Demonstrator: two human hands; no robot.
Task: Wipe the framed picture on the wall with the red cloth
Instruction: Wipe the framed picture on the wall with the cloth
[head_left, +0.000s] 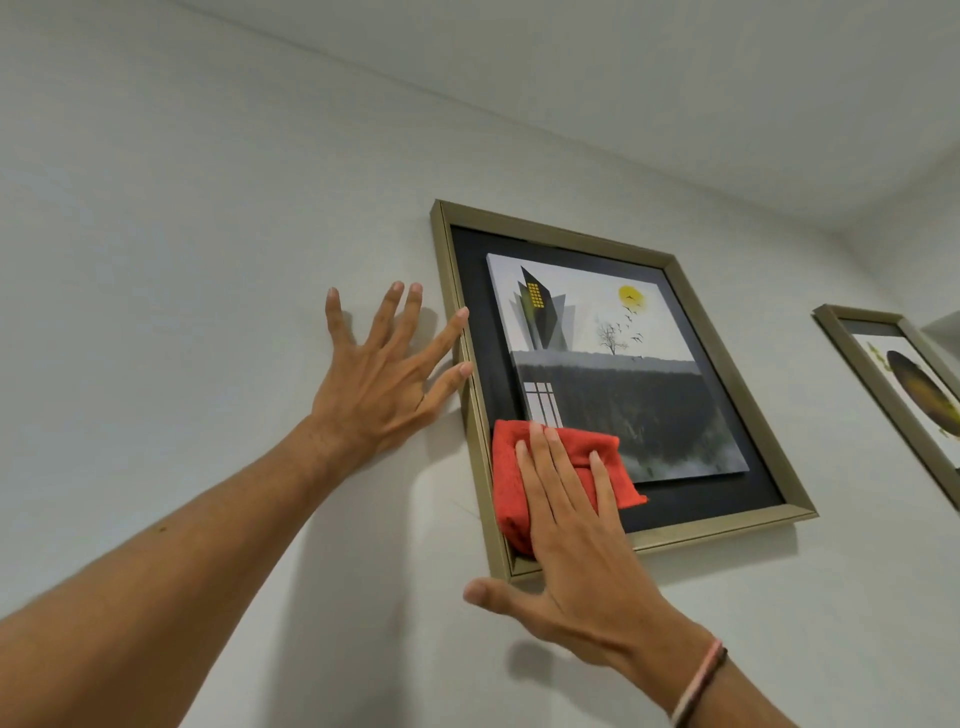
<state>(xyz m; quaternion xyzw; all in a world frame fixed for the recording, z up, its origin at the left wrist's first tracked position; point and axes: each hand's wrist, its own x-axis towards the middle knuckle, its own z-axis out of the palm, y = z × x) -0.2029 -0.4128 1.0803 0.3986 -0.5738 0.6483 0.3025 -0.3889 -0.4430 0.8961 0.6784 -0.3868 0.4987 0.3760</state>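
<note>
A right hand (576, 525) presses a red cloth (524, 483) flat against the lower left corner of a framed picture (613, 374) on a pale wall (208, 260); the grip is a spread palm, fingers extended over the folded cloth and thumb splayed below the frame's bottom rail, pinning the cloth rather than clutching it. The cloth covers the dark mat and the bottom left corner of the raised print. From this grip, the uncleaned picture lies up and to the right, its long axis running upward along the wall, so the next stroke likely travels that way. The left hand (384, 374) is wide open and holds nothing, palm near the wall, with index finger and thumb tips touching the frame's left rail, apparently steadying it. Both bare forearms reach upward from below; a banded bracelet (698, 686) circles the right wrist. A second framed picture (904, 384) hangs well apart to the right.
</note>
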